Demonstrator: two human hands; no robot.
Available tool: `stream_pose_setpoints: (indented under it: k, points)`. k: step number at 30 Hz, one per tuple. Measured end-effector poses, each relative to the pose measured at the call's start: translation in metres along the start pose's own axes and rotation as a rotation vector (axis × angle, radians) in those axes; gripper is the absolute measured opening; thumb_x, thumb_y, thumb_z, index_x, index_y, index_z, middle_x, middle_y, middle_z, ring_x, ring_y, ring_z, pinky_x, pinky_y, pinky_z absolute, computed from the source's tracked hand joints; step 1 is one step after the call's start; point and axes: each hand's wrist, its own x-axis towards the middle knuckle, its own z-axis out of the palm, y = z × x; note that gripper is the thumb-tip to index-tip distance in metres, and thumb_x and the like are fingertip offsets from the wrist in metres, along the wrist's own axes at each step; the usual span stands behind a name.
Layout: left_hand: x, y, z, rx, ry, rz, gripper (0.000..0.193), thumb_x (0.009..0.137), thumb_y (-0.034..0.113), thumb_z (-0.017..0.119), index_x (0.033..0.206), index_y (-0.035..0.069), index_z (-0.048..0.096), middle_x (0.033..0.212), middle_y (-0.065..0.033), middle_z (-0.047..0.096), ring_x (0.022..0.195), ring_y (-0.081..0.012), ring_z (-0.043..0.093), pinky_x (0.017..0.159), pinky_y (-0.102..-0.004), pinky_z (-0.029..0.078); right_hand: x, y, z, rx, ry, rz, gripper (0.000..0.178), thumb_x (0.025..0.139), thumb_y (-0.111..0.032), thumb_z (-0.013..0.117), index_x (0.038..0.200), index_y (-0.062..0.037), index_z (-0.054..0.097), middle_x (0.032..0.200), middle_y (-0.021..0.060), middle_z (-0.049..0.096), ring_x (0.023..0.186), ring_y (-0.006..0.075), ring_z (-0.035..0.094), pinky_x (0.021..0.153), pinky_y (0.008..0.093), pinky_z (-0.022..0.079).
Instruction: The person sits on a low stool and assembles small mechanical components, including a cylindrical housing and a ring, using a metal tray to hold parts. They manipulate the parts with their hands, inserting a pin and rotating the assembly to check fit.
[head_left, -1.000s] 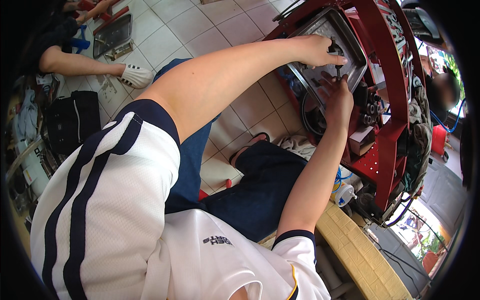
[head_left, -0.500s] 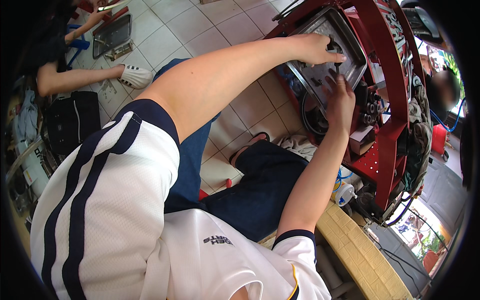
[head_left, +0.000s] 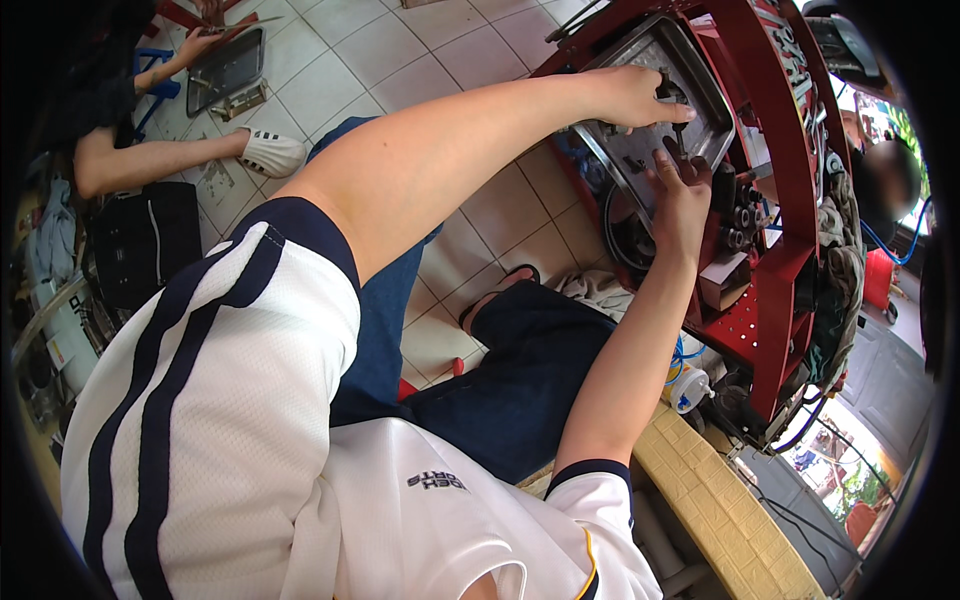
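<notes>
Working remotely through the head view, I have my left grip [head_left: 640,98] closed on a dark metal part [head_left: 679,134], its thumb laid across it and its slender stem pointing toward my right grip [head_left: 682,205]. That right one has its fingers apart near the stem's lower end; I can't tell whether any of them touches it. The part sits over a shallow metal tray [head_left: 655,48] on the red tool cart [head_left: 790,175], and I judge that it is held there so that anything loose drops inside the rim. A smaller dark piece [head_left: 635,163] lies in the tray, probably for the same reason. My left arm stretches over from the side while the right comes up from below, which seems to let one steady the part and leave the other free. Wrenches [head_left: 785,58] line the cart's outer side, likely for easy reach, and dark cylindrical fittings [head_left: 742,220] sit grouped beside an open cardboard box [head_left: 725,275]. As for writing, dark lettering crosses the chest of the white jersey [head_left: 270,420], and the white tub [head_left: 690,388] beside the cart has coloured markings too small to read; on the part itself I can make out none.
</notes>
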Motion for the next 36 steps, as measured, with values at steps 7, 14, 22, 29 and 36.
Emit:
stream_pose_setpoints:
  k: [7, 14, 22, 29, 36]
  points:
    - [-0.001, 0.003, -0.001, 0.071, -0.042, -0.046, 0.084, 0.085, 0.076, 0.057, 0.098, -0.006, 0.065, 0.076, -0.0152, 0.07, 0.073, -0.0237, 0.071, 0.074, -0.0377, 0.055, 0.004, -0.006, -0.015, 0.195, -0.129, 0.247, 0.044, 0.102, -0.033, 0.057, 0.127, 0.0025, 0.049, 0.126, 0.0189, 0.063, 0.109, 0.0277, 0.064, 0.086, 0.0389, 0.051]
    - [-0.002, 0.0, -0.005, 0.035, 0.001, -0.022, 0.082, 0.086, 0.074, 0.056, 0.096, -0.007, 0.065, 0.077, -0.0158, 0.07, 0.074, -0.0237, 0.071, 0.074, -0.0376, 0.056, -0.008, -0.015, 0.006, 0.02, 0.007, 0.064, 0.044, 0.105, -0.038, 0.05, 0.124, 0.0017, 0.053, 0.114, 0.0154, 0.068, 0.104, 0.0238, 0.065, 0.085, 0.0385, 0.05]
    - [-0.001, 0.002, -0.001, 0.077, -0.035, -0.039, 0.082, 0.085, 0.075, 0.057, 0.094, -0.006, 0.066, 0.074, -0.0143, 0.07, 0.074, -0.0237, 0.072, 0.073, -0.0376, 0.056, 0.004, -0.004, -0.012, 0.261, -0.11, 0.263, 0.047, 0.102, -0.032, 0.059, 0.134, 0.0012, 0.048, 0.122, 0.0164, 0.066, 0.109, 0.0244, 0.061, 0.087, 0.0376, 0.049]
    - [-0.001, -0.003, -0.004, 0.05, 0.001, -0.027, 0.082, 0.084, 0.075, 0.057, 0.093, -0.005, 0.067, 0.075, -0.0145, 0.07, 0.072, -0.0242, 0.071, 0.073, -0.0381, 0.056, -0.003, -0.01, 0.001, 0.204, -0.038, 0.094, 0.038, 0.102, -0.028, 0.058, 0.126, 0.0007, 0.053, 0.114, 0.0157, 0.066, 0.095, 0.0206, 0.062, 0.081, 0.0362, 0.051]
    - [-0.003, 0.003, -0.003, 0.05, -0.045, -0.005, 0.076, 0.086, 0.07, 0.062, 0.093, -0.006, 0.062, 0.077, -0.0129, 0.067, 0.063, -0.0196, 0.066, 0.062, -0.0347, 0.054, 0.009, 0.003, -0.008, 0.47, 0.033, 0.264, 0.043, 0.1, -0.022, 0.06, 0.135, 0.0, 0.048, 0.112, 0.0151, 0.063, 0.101, 0.0218, 0.062, 0.082, 0.0367, 0.051]
